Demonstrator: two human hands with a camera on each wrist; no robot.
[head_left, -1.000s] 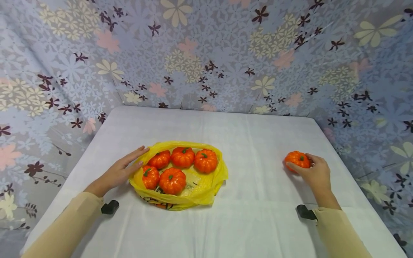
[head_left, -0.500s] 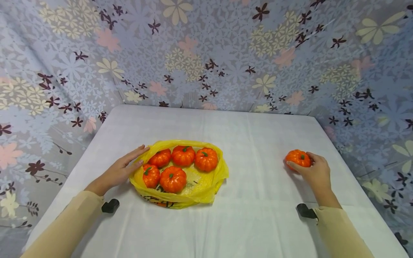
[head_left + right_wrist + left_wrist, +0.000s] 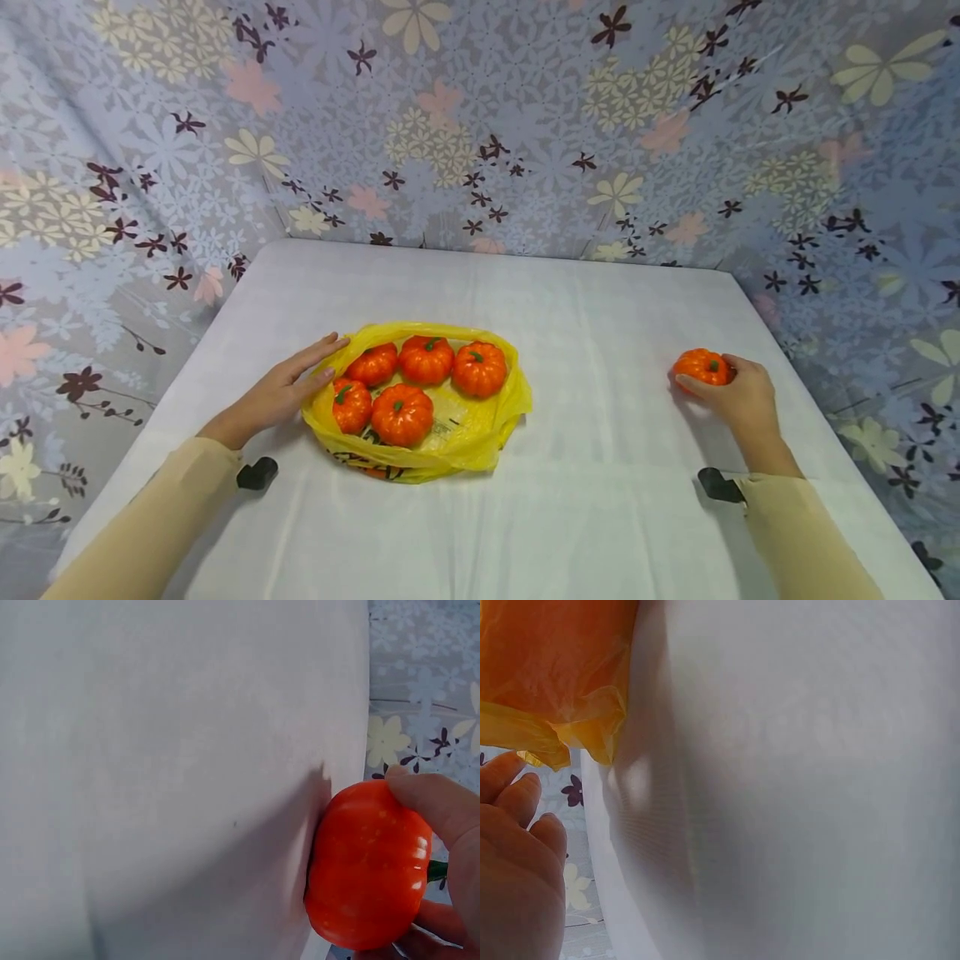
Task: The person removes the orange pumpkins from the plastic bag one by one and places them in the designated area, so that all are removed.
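On the right of the table, my right hand [image 3: 742, 398] grips a small orange pumpkin [image 3: 702, 367] with a green stem, thumb on the near side and fingers behind. In the right wrist view the pumpkin [image 3: 369, 866] sits at or just above the white cloth; I cannot tell which. A yellow plastic bag [image 3: 480, 442] lies opened out left of centre, with several more orange pumpkins [image 3: 402, 415] inside. My left hand [image 3: 273, 392] rests against the bag's left rim, fingers extended. In the left wrist view, its fingers [image 3: 519, 796] lie beside the bag [image 3: 592, 724].
A white cloth covers the table [image 3: 585, 333]. Floral fabric [image 3: 480, 125] hangs behind it and along both sides. A black camera mount shows at each wrist, the left one [image 3: 257, 473] and the right one [image 3: 720, 485].
My right hand has shifted slightly to the right together with the pumpkin. The left hand has stayed against the bag, and the pumpkins inside look unmoved.
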